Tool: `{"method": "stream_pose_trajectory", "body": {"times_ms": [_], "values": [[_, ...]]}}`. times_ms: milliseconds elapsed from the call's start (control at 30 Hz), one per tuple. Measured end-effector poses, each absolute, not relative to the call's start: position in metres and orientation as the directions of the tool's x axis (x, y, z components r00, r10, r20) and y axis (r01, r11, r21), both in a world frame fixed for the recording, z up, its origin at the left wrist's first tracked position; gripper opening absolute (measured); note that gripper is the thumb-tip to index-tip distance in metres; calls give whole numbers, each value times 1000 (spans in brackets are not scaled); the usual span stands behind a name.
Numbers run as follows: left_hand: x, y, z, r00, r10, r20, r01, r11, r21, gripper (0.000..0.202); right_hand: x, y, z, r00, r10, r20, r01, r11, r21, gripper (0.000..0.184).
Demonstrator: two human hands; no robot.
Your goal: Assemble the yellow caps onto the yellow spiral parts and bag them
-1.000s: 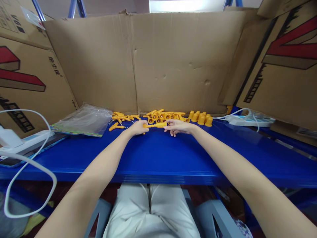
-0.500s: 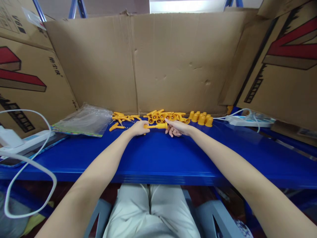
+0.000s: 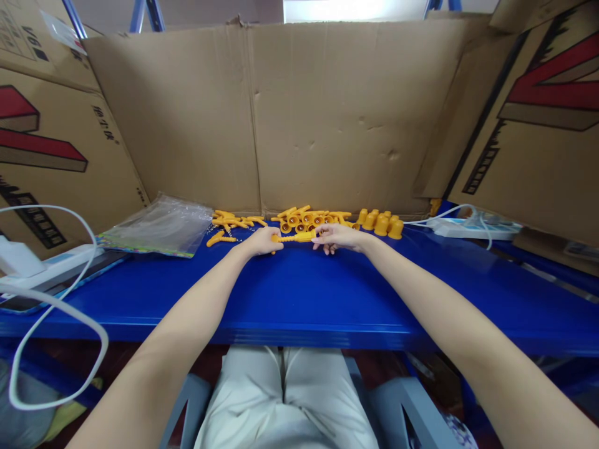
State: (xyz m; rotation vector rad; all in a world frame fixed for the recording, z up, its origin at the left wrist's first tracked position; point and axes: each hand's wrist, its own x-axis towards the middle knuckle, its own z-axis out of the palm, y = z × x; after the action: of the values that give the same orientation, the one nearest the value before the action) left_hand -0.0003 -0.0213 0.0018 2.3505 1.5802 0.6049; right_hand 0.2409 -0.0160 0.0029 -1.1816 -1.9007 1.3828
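A yellow plastic piece with a screw-like shaft (image 3: 286, 238) and a wider ribbed part at its right end lies level between my hands. My left hand (image 3: 262, 241) is closed round its left end. The fingertips of my right hand (image 3: 339, 237) pinch the ribbed end, with the other fingers loosely curled below. Just behind are several yellow cups (image 3: 301, 228) with their open mouths toward me, and small metal parts show inside them. Left of these lies a pile of yellow branching pieces (image 3: 224, 219), some with short chains. Upright yellow caps (image 3: 381, 223) stand in a group at the right.
A blue shelf top (image 3: 299, 293) is the work surface, with a tall cardboard sheet (image 3: 327, 112) behind. Clear plastic bags (image 3: 156, 227) lie left. A power strip (image 3: 475, 229) is at the right, and a white cable (image 3: 60, 305) loops at the left edge.
The fingers of my right hand have shifted their grip at the ribbed end, and the hand has turned slightly. My left hand stays in place on the other end.
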Motion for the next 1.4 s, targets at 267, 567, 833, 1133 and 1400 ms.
{"method": "stream_pose_trajectory", "body": {"times_ms": [267,567,833,1133,1400], "values": [[-2,-21,1,342,917,205,817,-398,417,13,244,-14,1,-520,854,-31,427,229,-875,29],[1,-24,4,332,930,160,818,-368,442,15,240,-14,1,-499,863,83,512,371,-775,36],[-2,-20,0,368,916,161,776,-398,489,18,223,-16,-2,-633,601,488,571,788,-229,28],[1,-25,5,365,913,184,773,-407,486,19,224,-16,-3,-572,682,456,583,729,-359,27],[4,-28,4,359,915,185,754,-401,520,21,223,-17,-3,-536,806,252,441,522,-731,29]]}}
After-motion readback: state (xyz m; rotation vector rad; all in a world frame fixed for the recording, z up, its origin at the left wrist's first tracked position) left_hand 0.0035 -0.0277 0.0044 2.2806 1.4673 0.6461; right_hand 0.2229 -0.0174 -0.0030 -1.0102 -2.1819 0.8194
